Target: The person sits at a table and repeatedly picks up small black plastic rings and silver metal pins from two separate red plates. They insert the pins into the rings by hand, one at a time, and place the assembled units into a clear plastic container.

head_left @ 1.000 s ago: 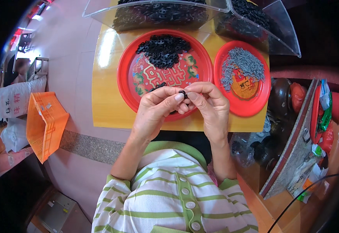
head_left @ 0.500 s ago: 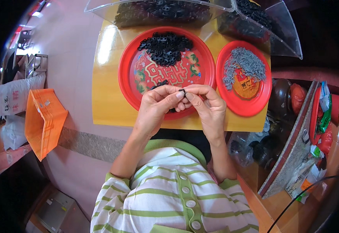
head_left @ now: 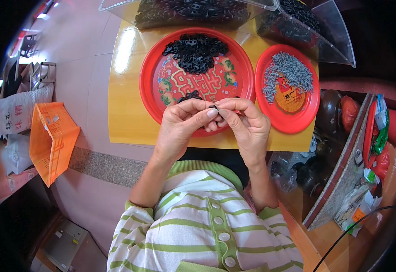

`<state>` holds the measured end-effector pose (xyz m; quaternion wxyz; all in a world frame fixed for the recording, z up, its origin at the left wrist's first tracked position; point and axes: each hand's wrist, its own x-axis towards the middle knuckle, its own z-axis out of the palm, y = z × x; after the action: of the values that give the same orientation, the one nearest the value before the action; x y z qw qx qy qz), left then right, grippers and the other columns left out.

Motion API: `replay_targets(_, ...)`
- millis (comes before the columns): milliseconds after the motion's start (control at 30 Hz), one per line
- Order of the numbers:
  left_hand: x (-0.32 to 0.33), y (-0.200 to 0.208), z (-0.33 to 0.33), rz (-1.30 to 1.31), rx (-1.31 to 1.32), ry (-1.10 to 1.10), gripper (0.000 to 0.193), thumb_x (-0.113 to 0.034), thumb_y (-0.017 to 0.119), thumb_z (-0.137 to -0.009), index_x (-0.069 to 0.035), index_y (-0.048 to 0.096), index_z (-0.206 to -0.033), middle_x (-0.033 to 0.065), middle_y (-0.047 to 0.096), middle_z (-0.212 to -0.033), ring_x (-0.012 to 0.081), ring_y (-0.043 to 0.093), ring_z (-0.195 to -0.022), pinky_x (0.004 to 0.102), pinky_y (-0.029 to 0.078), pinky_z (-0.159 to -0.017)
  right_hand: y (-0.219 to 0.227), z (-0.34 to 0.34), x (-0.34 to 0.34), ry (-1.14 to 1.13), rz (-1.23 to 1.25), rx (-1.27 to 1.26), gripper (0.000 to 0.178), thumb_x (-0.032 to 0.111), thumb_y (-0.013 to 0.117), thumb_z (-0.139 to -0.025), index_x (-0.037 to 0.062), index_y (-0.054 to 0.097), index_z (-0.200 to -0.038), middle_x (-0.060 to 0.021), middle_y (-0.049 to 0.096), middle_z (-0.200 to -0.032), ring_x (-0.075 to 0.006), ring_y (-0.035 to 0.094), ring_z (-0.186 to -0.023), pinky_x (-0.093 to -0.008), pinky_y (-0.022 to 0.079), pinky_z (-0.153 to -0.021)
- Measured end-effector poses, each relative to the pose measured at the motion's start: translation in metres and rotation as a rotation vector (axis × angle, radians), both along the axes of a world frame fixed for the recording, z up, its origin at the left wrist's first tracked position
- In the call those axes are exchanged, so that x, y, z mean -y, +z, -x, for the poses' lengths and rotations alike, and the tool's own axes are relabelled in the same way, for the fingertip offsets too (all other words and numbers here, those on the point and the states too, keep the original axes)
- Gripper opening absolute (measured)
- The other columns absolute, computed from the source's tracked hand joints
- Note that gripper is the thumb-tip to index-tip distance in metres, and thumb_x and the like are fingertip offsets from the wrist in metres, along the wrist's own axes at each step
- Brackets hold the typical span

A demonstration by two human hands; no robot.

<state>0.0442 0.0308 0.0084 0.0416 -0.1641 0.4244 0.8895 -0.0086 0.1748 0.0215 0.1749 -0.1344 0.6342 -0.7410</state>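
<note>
My left hand [head_left: 186, 121] and my right hand [head_left: 245, 124] meet over the near edge of a large round red tray [head_left: 144, 86]. Pinched in the left thumb and fingers is a small black plastic piece [head_left: 213, 107]. The right thumb and index finger are closed at the same piece; whether a screw is between them is hidden. On the tray lies a heap of black plastic pieces [head_left: 195, 52], with a smaller group [head_left: 190, 96] just behind my left hand. To the right, a smaller red plate [head_left: 313, 97] carries a pile of grey screws [head_left: 287, 75].
Clear bins [head_left: 191, 13] of black pieces stand at the table's far edge. The yellow table [head_left: 123, 113] holds both trays. An orange basket [head_left: 53, 140] is at the left on the floor. Bags and jars [head_left: 331, 109] crowd the right side, beside a stone-edged board [head_left: 338, 172].
Both hands stay together at the black piece, with only slight finger movement. The whole view has shifted a little.
</note>
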Motion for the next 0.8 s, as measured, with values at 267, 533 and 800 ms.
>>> replay_targets(267, 0.006, -0.006, -0.004, 0.004, 0.054, 0.047, 0.012, -0.006, 0.061, -0.085, 0.001, 0.063, -0.093, 0.0062, 0.065, -0.080, 0.0087, 0.059, -0.067, 0.0204, 0.048, -0.062, -0.015, -0.004, 0.006, 0.023, 0.051, 0.075, 0.012, 0.003, 0.059, -0.086, -0.0012, 0.061, -0.098, -0.0058, 0.064, -0.091, -0.0083, 0.060, -0.078, -0.0220, 0.051, -0.066)
replay_targets(533, 0.038, -0.010, -0.019, 0.185, 0.084, 0.192, 0.010, -0.006, 0.061, -0.084, 0.001, 0.063, -0.092, 0.0060, 0.064, -0.079, 0.0083, 0.057, -0.065, 0.0201, 0.046, -0.062, 0.003, 0.050, -0.024, 0.057, -0.614, -0.269, 0.017, 0.006, 0.067, -0.079, 0.0016, 0.064, -0.095, -0.0018, 0.063, -0.084, -0.0041, 0.051, -0.066, -0.0198, 0.041, -0.056)
replay_targets(800, 0.042, -0.007, -0.026, 0.225, 0.100, 0.185, 0.010, -0.006, 0.058, -0.086, 0.000, 0.060, -0.093, 0.0078, 0.063, -0.081, 0.0098, 0.055, -0.066, 0.0207, 0.045, -0.062, -0.012, 0.030, 0.002, 0.252, -0.724, -0.614, 0.026, 0.009, 0.070, -0.073, 0.0036, 0.063, -0.097, -0.0076, 0.059, -0.089, -0.0196, 0.058, -0.074, -0.0303, 0.046, -0.065)
